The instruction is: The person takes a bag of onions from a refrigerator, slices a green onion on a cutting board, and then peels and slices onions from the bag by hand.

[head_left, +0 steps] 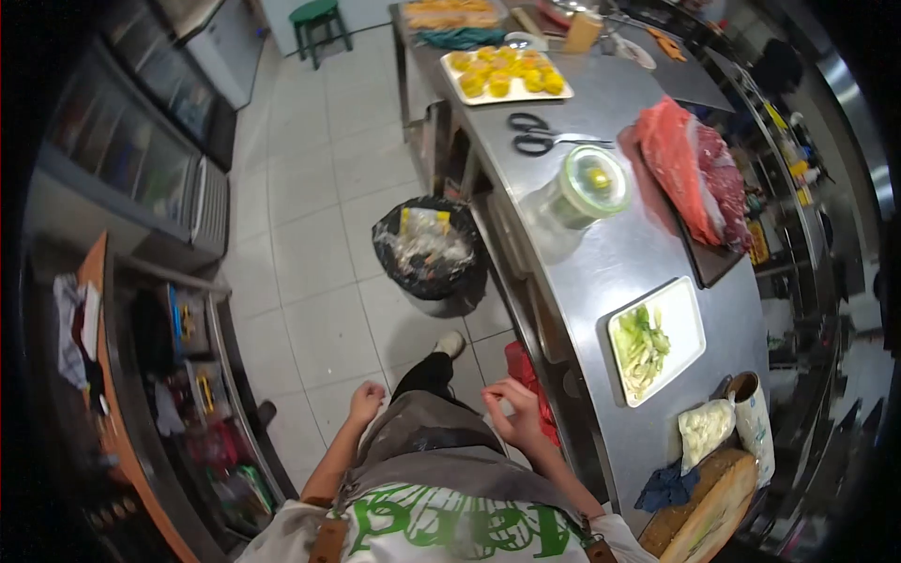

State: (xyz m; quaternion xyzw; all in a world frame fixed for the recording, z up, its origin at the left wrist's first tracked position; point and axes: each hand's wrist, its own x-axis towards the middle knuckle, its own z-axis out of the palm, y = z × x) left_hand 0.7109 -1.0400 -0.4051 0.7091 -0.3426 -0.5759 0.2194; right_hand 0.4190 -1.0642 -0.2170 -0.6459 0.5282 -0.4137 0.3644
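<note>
My left hand (366,403) hangs by my hip, fingers curled in a loose fist with nothing in it. My right hand (514,413) is raised at waist height beside the steel counter (601,253), fingers bent and apart, holding nothing. A red cloth (527,375) hangs at the counter's edge just behind that hand. Nearest on the counter is a white tray of chopped green vegetables (655,340). I wear a grey apron (441,450) over a white shirt with green lettering.
On the counter lie black scissors (544,134), a lidded glass jar (582,188), raw meat on a dark board (699,174) and a tray of yellow pieces (507,75). A black-bagged bin (427,249) stands on the tiled floor. Shelves line the left.
</note>
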